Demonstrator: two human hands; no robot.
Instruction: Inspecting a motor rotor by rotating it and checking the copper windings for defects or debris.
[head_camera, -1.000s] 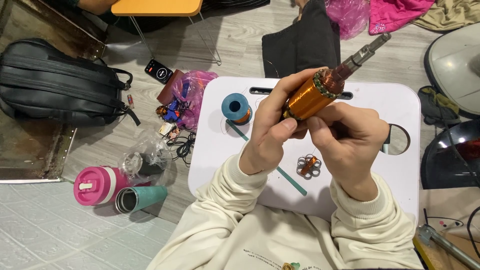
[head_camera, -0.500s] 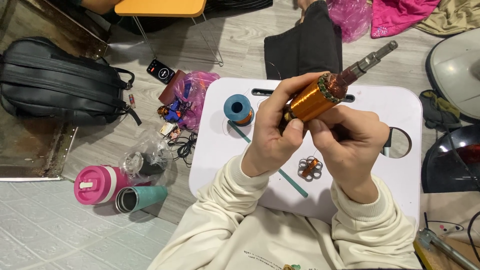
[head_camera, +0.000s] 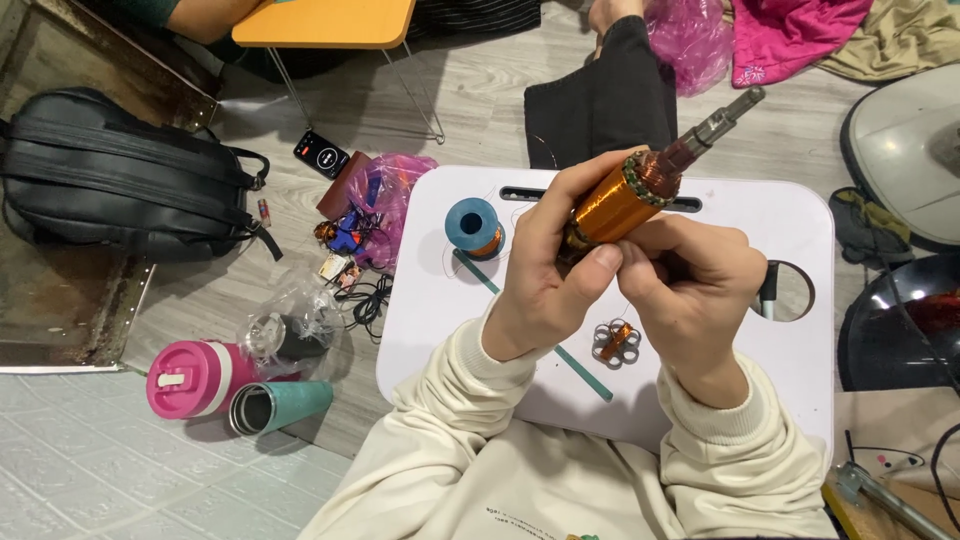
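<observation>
A: So, count first. 2 hands, 1 motor armature (head_camera: 625, 200) held between them, raised above the white counter (head_camera: 760, 240).

B: Confirmed. Left hand (head_camera: 545, 270) has its grip closed around the lower end of the armature, thumb pressed on the copper body. Right hand (head_camera: 695, 285) is curled shut against the same end from the other side; its fingertips are hidden, so I cannot tell exactly where they pinch.

A: Material of the armature?

B: Cylinder wound in glossy orange copper wire, a ring of dull segments at the upper end, then 1 grey metal shaft (head_camera: 725, 115) sticking out, tilted up and to the right.

A: On the counter itself?

B: 1 blue plastic spool (head_camera: 472, 225) with copper wire at its core, standing left of the hands. 1 thin teal strip (head_camera: 580, 372), flat and straight, running diagonally and passing under the left wrist. 1 small flower-shaped metal piece (head_camera: 615, 342) with an orange centre, just below the hands. Counter is smooth, rounded at the corners, with 1 slot handle and 1 round cutout at the right.

A: Floor, left side?

B: 1 black fabric backpack (head_camera: 110, 190), 1 pink tumbler (head_camera: 190, 378) lying beside 1 teal tumbler (head_camera: 280, 405), 1 crumpled clear plastic bag (head_camera: 295, 325), 1 phone (head_camera: 322, 153) with a dark screen.

A: Sleeves?

B: 2, cream, soft knit with ribbed cuffs.
</observation>
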